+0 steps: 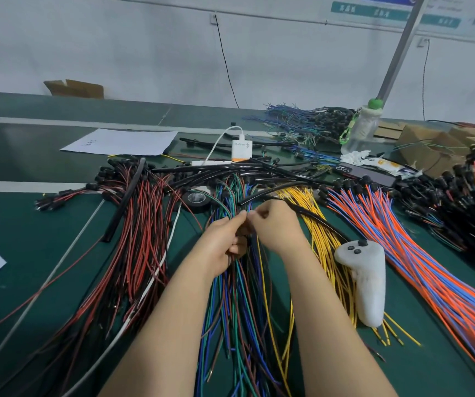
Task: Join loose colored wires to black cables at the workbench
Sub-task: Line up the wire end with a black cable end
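Both hands meet over the middle bundle of blue, green and brown wires point(239, 299) on the green workbench point(30, 239). My left hand point(225, 239) grips a small bunch of these wires, fingers curled round them. My right hand point(273, 224) pinches a black cable point(319, 222) at its end, right beside my left fingertips. The cable curves off to the right over the yellow wires point(316, 213). More black cables point(230, 170) lie in a heap behind the hands. What lies between the fingertips is too small to make out.
Red and black wires point(133, 239) fan out on the left, orange and blue wires point(419, 253) on the right. A white controller point(365, 279) lies on the yellow wires. A tape roll point(197, 199), a charger point(241, 149), a bottle point(362, 128), paper point(121, 141) and cardboard boxes point(431, 147) stand behind.
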Demonstrator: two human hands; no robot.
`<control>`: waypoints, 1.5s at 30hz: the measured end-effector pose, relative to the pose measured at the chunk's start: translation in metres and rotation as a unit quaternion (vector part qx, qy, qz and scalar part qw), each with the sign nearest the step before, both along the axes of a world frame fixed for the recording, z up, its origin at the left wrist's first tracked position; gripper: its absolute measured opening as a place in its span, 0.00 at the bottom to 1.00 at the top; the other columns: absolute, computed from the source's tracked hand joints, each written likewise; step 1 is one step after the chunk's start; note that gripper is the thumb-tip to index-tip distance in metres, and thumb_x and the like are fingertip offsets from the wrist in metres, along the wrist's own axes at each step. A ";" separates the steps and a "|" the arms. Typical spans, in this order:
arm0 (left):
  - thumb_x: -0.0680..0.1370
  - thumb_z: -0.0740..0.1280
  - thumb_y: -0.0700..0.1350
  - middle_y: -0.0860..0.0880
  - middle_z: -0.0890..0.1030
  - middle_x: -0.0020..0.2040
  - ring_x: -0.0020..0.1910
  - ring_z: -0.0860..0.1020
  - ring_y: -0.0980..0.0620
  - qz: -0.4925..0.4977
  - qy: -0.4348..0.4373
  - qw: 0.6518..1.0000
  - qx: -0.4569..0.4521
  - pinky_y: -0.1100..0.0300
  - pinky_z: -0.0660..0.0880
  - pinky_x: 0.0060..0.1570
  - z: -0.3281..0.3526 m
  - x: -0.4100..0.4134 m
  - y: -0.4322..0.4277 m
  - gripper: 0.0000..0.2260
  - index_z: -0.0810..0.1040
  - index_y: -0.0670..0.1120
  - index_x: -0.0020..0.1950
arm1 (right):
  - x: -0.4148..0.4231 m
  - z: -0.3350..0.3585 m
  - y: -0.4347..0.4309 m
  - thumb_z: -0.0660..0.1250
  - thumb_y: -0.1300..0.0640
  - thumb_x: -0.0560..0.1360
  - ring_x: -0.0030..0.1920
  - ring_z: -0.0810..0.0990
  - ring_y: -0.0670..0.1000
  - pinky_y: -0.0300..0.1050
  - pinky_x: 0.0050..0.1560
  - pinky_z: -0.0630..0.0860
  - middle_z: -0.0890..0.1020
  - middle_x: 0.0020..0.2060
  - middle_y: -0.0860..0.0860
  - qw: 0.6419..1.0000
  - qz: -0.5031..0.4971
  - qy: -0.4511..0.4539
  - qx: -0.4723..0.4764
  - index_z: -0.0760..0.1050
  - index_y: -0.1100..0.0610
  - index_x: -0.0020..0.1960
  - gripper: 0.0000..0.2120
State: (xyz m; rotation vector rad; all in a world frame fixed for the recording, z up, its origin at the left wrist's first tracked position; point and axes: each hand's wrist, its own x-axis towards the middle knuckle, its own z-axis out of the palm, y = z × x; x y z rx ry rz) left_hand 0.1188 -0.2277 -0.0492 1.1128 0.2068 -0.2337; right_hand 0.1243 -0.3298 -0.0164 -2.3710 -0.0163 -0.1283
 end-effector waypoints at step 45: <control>0.82 0.53 0.42 0.53 0.63 0.21 0.16 0.61 0.60 0.044 -0.115 0.938 -0.325 0.71 0.56 0.14 0.134 -0.008 -0.012 0.15 0.68 0.44 0.36 | -0.013 0.043 -0.097 0.64 0.60 0.76 0.51 0.81 0.55 0.44 0.52 0.74 0.84 0.48 0.55 0.970 -0.178 -0.134 0.095 0.80 0.58 0.52 0.08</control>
